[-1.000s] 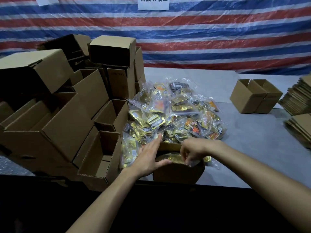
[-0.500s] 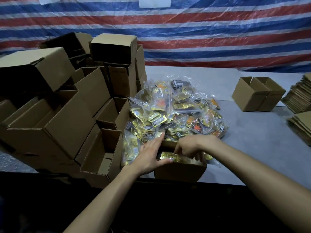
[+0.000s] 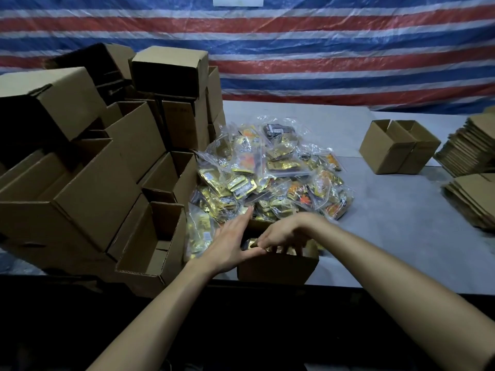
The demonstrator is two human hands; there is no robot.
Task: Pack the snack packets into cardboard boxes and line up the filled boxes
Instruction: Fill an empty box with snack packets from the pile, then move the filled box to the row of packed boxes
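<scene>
Striped tarp (image 3: pixel 321 49) in red, blue and white, shiny and creased, hangs behind a grey matte worktop (image 3: pixel 375 236). A white sign (image 3: pixel 237 0) is cut off by the top edge and shows no legible writing. A faint print on one carton in the stack is too dim to read.

A small brown cardboard box (image 3: pixel 278 269) stands open at the near worktop edge, under both hands. The left hand (image 3: pixel 230 242) lies against its left side with fingers straight and together, pointing away, and the thumb on the near rim. The right hand (image 3: pixel 281 235) reaches over the top, its fingers curled down into the box onto a gold packet (image 3: pixel 253 243). Whether it grips or only presses cannot be told.

Just beyond both hands lies a heap of packets (image 3: pixel 267 178). They are clear, crinkled plastic bags holding glossy gold wrappers, some with orange and a few dark. The heap touches the box's far side.

Left of the left hand rises a stack of open boxes (image 3: pixel 80 170), plain corrugated cardboard, several lying on their sides with their mouths showing. Well to the right of the right hand, a pair of boxes (image 3: pixel 399 151) stands open side by side. Further right, flat cartons (image 3: pixel 471 151) lie in two stacks.
</scene>
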